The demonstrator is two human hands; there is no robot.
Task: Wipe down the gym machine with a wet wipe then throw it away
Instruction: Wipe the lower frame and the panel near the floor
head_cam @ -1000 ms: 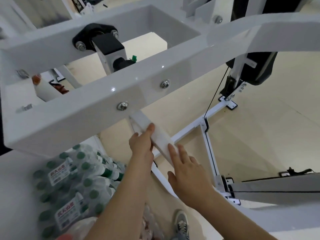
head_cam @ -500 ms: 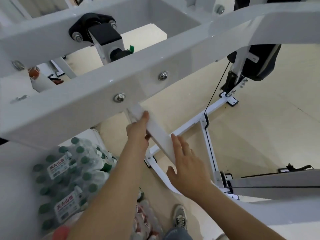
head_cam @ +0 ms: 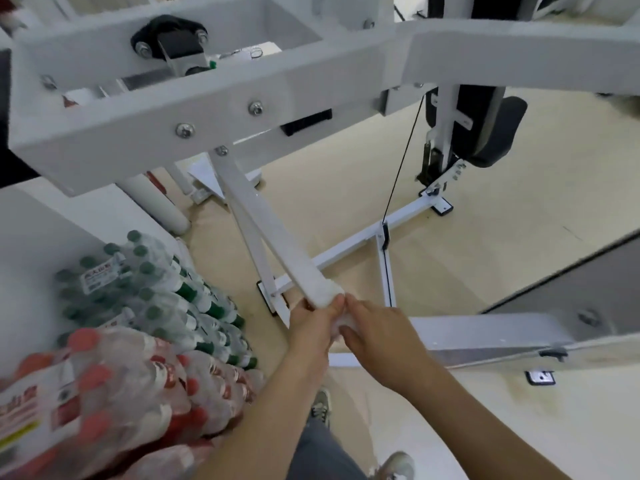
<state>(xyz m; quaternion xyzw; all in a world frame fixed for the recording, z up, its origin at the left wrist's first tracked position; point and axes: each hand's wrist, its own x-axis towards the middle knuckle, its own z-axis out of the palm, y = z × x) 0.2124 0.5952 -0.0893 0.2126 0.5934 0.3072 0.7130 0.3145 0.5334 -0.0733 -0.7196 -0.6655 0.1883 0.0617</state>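
- Hands meet at the lower end of a slanted white bar (head_cam: pixel 273 233) of the gym machine (head_cam: pixel 214 98), low in the middle of the view.
- Left hand (head_cam: pixel 311 323) grips the bar's end from the left, fingers curled and pressed together around the wet wipe (head_cam: pixel 329 296), which is bunched white against the metal.
- Right hand (head_cam: pixel 377 334) comes in from the right, fingertips touching the wipe just beside the left thumb, fingers bent and close together; a tuft of wipe shows between the two hands.
- How much of the wipe wraps behind the bar, I cannot tell.
- Bar runs up and left to a bolt under the big white frame overhead.
- Black cable (head_cam: pixel 401 168) drops from the frame to the base rail (head_cam: pixel 360 244) on the beige floor (head_cam: pixel 502 254).
- Shrink-wrapped packs of green-capped bottles (head_cam: pixel 149 289) and red-capped bottles (head_cam: pixel 114 382) sit stacked at lower left, well apart from the hands.
- Grey shoe (head_cam: pixel 322 407) shows below the forearms.
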